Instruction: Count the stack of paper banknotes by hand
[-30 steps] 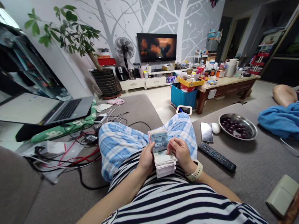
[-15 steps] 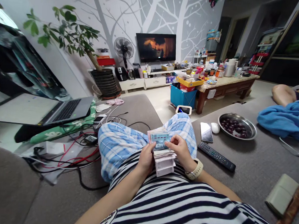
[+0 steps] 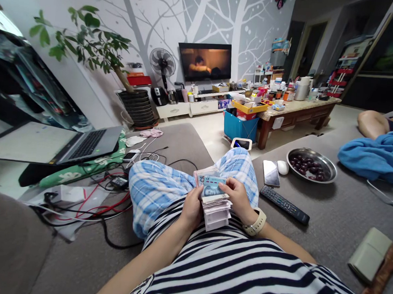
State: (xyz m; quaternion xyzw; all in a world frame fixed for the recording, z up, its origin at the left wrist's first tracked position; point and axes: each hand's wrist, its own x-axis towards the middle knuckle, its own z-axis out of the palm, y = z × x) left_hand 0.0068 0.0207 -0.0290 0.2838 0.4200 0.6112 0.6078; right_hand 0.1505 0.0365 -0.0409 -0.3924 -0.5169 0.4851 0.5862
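A thick stack of banknotes (image 3: 214,206) rests in my lap, over my striped shirt and blue plaid trousers. My left hand (image 3: 193,207) is closed round the left side of the stack and holds it. My right hand (image 3: 238,197), with a pale watch on its wrist, pinches the top green note (image 3: 210,185) and bends it up and back from the stack.
On the grey sofa to my right lie a black remote (image 3: 284,205), a phone (image 3: 271,173), a white mouse (image 3: 283,168) and a metal bowl of dark fruit (image 3: 311,165). A laptop (image 3: 80,144) and tangled cables (image 3: 89,202) sit on my left. Another person's knee (image 3: 373,123) shows behind a blue cloth (image 3: 375,158).
My right hand has folded one note down onto the stack and taken hold of another top note. The left hand has kept its hold. The picture on the television changed.
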